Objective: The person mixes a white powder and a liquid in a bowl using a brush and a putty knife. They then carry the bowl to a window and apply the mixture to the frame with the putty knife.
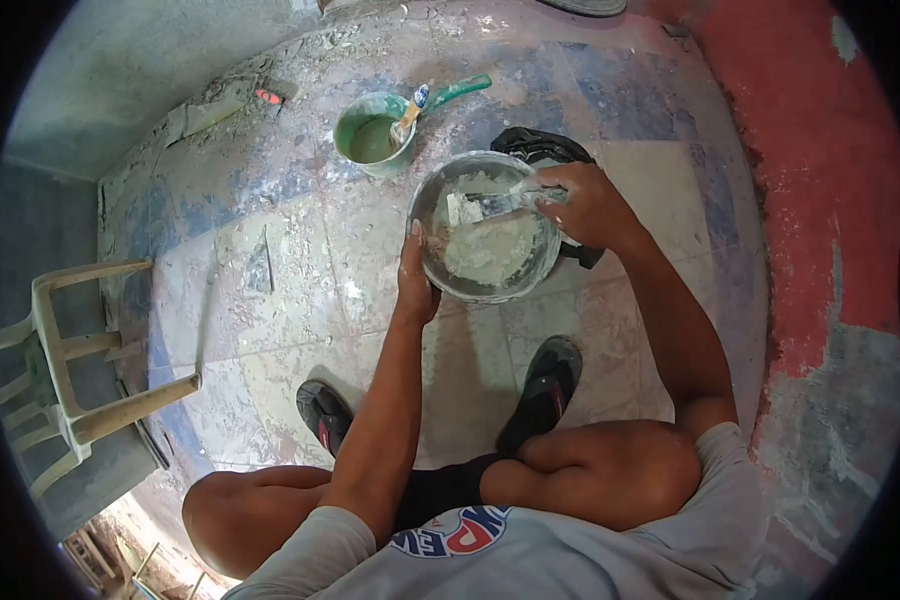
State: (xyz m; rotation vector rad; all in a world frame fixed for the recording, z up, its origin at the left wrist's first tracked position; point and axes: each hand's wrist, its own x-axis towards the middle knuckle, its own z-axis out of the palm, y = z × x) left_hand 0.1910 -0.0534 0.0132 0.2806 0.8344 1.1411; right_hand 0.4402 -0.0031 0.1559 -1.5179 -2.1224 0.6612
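Observation:
A round metal bowl [438, 270] with pale, wet plaster-like paste [490, 250] in it is held above the floor in front of me. My left hand [416, 275] grips the bowl's left rim, thumb on the inside wall. In my right hand [582, 205] is the handle of a putty knife [495, 204], its paste-coated blade inside the bowl over the paste. Behind the bowl, to the left, stands a green pot [348, 128] with cloudy liquid and a brush [410, 115] leaning in it. A black plastic bag [545, 143] lies partly hidden behind the bowl.
A plastic chair [55, 350] lies at the left. Rubble and an orange-red tool [269, 97] are near the back wall. A triangular shard [260, 268] lies on the stained tile floor [300, 310]. My feet are below the bowl. A red, peeling wall [790, 180] stands at the right.

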